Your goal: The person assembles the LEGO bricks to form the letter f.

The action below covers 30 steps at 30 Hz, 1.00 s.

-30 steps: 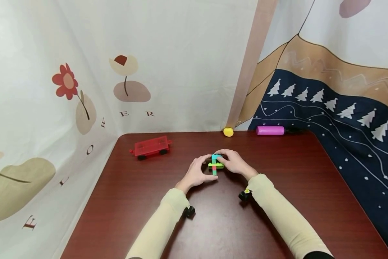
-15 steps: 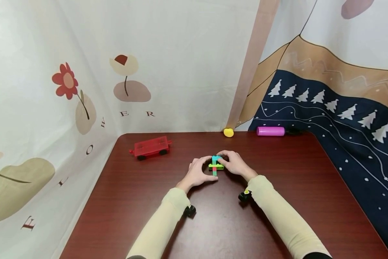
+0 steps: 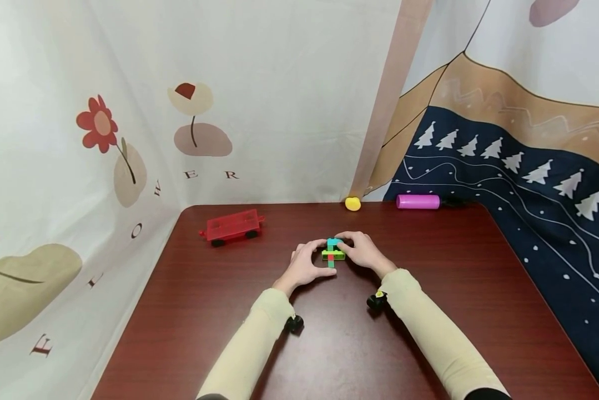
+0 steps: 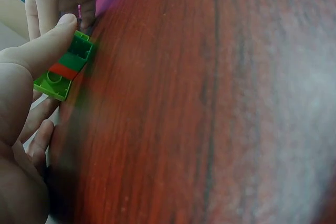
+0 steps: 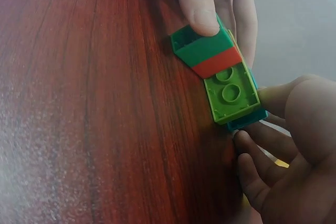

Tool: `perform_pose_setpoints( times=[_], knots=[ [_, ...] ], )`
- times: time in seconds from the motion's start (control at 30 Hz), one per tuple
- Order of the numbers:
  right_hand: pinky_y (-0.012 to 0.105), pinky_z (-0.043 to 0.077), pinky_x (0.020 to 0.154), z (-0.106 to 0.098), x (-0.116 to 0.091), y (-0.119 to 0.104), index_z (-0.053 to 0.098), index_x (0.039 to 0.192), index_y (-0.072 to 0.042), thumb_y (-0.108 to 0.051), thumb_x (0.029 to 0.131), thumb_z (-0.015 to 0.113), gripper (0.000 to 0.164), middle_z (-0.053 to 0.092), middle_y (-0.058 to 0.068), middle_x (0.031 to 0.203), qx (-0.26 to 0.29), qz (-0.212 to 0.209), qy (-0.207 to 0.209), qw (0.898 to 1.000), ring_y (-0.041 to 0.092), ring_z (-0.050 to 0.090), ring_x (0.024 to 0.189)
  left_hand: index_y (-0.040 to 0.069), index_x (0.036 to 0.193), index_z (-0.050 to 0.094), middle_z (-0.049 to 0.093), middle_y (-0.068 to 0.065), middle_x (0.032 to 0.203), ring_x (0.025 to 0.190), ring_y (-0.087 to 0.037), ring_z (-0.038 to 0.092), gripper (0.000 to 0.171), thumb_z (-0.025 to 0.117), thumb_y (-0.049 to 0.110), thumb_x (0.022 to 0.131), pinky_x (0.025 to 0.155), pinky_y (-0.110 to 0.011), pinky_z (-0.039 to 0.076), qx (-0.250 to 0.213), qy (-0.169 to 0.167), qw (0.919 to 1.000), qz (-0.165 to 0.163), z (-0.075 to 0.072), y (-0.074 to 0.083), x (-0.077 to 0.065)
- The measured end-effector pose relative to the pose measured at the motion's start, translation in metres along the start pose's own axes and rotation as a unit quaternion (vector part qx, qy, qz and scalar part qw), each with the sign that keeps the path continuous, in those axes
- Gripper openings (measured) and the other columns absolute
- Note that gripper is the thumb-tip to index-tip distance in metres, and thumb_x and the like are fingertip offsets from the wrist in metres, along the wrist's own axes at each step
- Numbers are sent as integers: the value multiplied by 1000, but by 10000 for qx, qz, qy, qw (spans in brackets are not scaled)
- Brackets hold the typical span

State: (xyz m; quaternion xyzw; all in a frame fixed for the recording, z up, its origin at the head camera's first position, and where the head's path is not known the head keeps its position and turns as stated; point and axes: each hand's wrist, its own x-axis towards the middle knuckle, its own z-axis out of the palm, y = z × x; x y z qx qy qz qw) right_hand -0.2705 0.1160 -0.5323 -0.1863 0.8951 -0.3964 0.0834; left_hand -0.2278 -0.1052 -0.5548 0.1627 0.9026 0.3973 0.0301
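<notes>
A small build of toy building bricks (image 3: 333, 255) sits between both hands over the middle of the table. A green brick (image 5: 202, 51) and a thin red brick (image 5: 223, 62) join the hollow underside of a lime brick (image 5: 231, 103). At its far end is a blue brick (image 3: 333, 243). My left hand (image 3: 304, 268) grips the build, its thumb (image 4: 47, 45) against the green end and its fingers reaching round the far side. From the right, my right hand (image 3: 363, 251) pinches the blue end; some of its fingers are hidden in the head view.
A red toy wagon (image 3: 232, 228) with black wheels stands at the back left of the brown table (image 3: 329, 355). At the back edge lie a yellow rounded object (image 3: 352, 204) and a purple cylinder (image 3: 417, 201). Printed curtains (image 3: 279, 100) hang behind the table.
Both hands keep their hold on the brick build. Its near green end and my left thumb have shifted very slightly away from me.
</notes>
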Motion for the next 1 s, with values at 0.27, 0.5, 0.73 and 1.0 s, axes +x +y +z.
perform_pose_setpoints(
  times=[0.27, 0.5, 0.73, 1.0],
  knots=[
    [51, 50, 105, 2, -2, 1, 69, 135, -6, -23, 107, 62, 33, 70, 13, 132, 51, 128, 45, 9999, 30, 63, 118, 16, 150, 55, 63, 1, 143, 122, -24, 50, 87, 94, 44, 78, 103, -47, 35, 82, 36, 9999, -48, 2, -2, 0],
    [49, 51, 103, -8, -6, 6, 68, 136, -8, -24, 107, 64, 34, 70, 11, 131, 61, 153, 71, 9998, 28, 65, 115, 16, 150, 55, 64, 0, 143, 123, -24, 51, 88, 96, 42, 76, 105, -48, 35, -39, 30, 10000, 16, 2, -2, 2],
    [50, 53, 101, -22, -20, 18, 66, 139, -7, -23, 106, 64, 36, 69, 12, 131, 13, 160, 116, 9998, 28, 67, 111, 15, 152, 53, 62, 0, 144, 127, -23, 52, 91, 96, 42, 76, 112, -47, 38, -62, -143, 9999, 71, -1, -7, 1],
    [55, 49, 106, -36, -44, 37, 63, 141, -3, -20, 103, 68, 42, 64, 18, 138, -453, -60, 565, 9974, 35, 63, 121, 15, 159, 46, 53, -4, 154, 138, -27, 49, 92, 88, 47, 84, 116, -52, 40, 116, -290, 9995, 87, -35, -12, -16]
  ],
)
